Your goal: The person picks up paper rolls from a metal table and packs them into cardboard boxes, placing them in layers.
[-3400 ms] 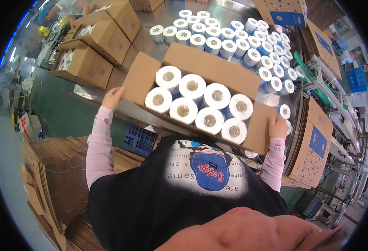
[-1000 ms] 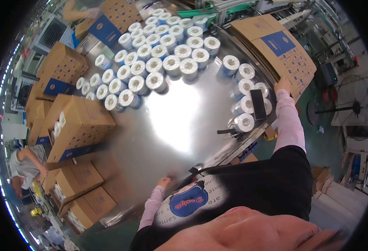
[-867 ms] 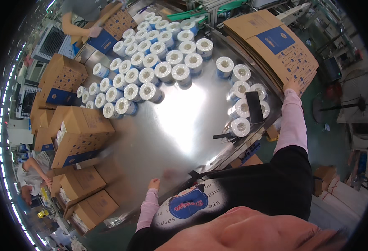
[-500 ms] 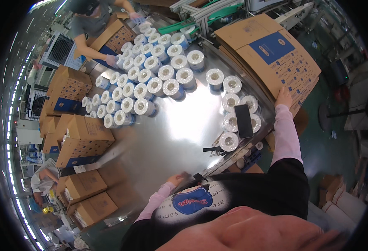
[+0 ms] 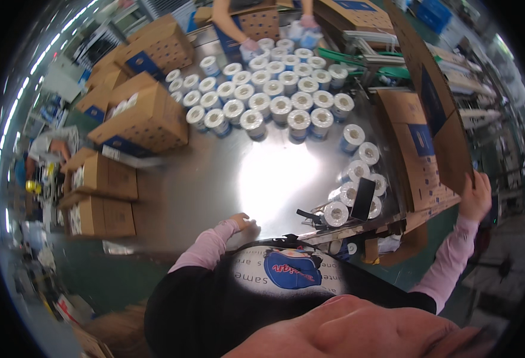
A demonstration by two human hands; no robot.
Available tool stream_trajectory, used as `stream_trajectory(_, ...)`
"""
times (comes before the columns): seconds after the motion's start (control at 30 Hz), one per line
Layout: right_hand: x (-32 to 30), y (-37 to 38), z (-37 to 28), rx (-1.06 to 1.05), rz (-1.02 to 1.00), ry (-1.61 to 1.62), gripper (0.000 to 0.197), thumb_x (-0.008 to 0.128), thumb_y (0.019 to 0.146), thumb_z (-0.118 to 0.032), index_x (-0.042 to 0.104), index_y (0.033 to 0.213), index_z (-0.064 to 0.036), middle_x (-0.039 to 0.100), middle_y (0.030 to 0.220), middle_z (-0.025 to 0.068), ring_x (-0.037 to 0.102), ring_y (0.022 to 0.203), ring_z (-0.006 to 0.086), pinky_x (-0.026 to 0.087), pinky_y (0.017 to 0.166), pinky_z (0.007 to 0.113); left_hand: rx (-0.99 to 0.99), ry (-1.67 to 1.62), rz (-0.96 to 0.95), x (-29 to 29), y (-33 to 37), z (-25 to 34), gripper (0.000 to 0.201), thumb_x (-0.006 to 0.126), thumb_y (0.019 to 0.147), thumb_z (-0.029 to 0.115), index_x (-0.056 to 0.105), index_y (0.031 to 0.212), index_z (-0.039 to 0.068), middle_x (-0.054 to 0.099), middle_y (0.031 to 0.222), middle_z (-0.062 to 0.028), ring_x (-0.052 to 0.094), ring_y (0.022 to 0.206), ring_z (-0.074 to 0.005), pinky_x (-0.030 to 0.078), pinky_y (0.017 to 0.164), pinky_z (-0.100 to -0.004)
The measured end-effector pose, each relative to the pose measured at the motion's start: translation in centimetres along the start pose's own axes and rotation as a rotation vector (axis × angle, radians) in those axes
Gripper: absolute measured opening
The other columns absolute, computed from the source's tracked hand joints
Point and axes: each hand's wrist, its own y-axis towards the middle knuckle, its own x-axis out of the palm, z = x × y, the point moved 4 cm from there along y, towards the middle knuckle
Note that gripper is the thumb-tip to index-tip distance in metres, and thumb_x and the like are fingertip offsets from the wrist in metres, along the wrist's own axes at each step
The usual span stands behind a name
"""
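Observation:
My right hand (image 5: 477, 196), closed on its edge, holds up a flattened cardboard carton (image 5: 444, 128) with a blue panel. The carton stands tilted at the table's right side, above more flat cartons (image 5: 398, 112). My left hand (image 5: 242, 221) hangs over the near edge of the shiny metal table (image 5: 214, 179), its fingers loosely bent and apart with nothing visible in them. Many wrapped white-topped rolls (image 5: 253, 123) stand upright across the table's far half. A smaller group of rolls (image 5: 335, 213) is at the right, with a black phone (image 5: 363, 198) lying on top.
Open cartons (image 5: 149, 116) line the left side, some with rolls inside. Across the table, a co-worker's gloved hands (image 5: 250, 48) handle rolls beside a carton (image 5: 256, 25). A conveyor frame with green guides (image 5: 346, 58) runs at the far right. A black strap (image 5: 308, 216) lies near the front edge.
My right hand has lifted the edge of the top flat carton and swung it up, away from those beneath. My left hand stays by the near edge. The view has turned rightward.

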Motion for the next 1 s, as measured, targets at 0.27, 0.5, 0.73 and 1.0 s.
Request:
stream_trajectory(0.27,-10.4,3.6,-16.4,-0.269,-0.209,0.449,0.017,0.064,0.081,0.007,0.064,0.098,0.0059,0.059,0.086,0.0123,0.057,0.075,0.0232,0.045,0.067,0.029,0.235,-0.527,0.448,-7.3,-2.7,-7.4,0.050,0.068,0.084,0.031,0.055,0.125,0.006,0.068,0.095,-0.0143,0.065,0.087,-0.0289,0.051,0.082,-0.0353)
stream_trajectory(0.5,-4.6,5.3,-27.8,-0.456,-0.393,0.613,0.019,0.069,0.074,0.002,0.065,0.092,0.0017,0.063,0.086,0.0151,0.060,0.072,0.0302,0.047,0.065,0.033,0.581,-0.346,1.982,-27.7,-30.2,-0.8,0.069,0.064,0.087,0.024,0.032,0.143,-0.002,0.035,0.145,-0.0239,0.034,0.134,-0.0377,0.026,0.111,-0.0423)
stream_trajectory(0.73,8.3,0.5,-43.4,-0.664,-0.254,0.359,0.052,0.062,0.075,-0.008,0.051,0.126,-0.0083,0.059,0.111,0.0085,0.055,0.106,0.0295,0.037,0.096,0.049,0.052,0.079,1.588,-31.9,-34.1,-4.1,0.025,0.061,0.086,0.036,0.071,0.099,0.017,0.068,0.107,0.0013,0.058,0.110,-0.0193,0.024,0.105,-0.0541)
stream_trajectory(1.0,5.7,-5.5,-43.9,-0.721,-0.062,0.423,0.049,0.067,0.076,-0.013,0.055,0.123,-0.0101,0.049,0.141,0.0093,0.043,0.132,0.0276,0.023,0.108,0.050,-0.079,-0.050,0.750,-38.3,-32.9,-6.6,0.063,0.053,0.083,0.067,0.067,0.116,0.016,0.067,0.116,-0.0071,0.055,0.119,-0.0236,0.022,0.109,-0.0510)
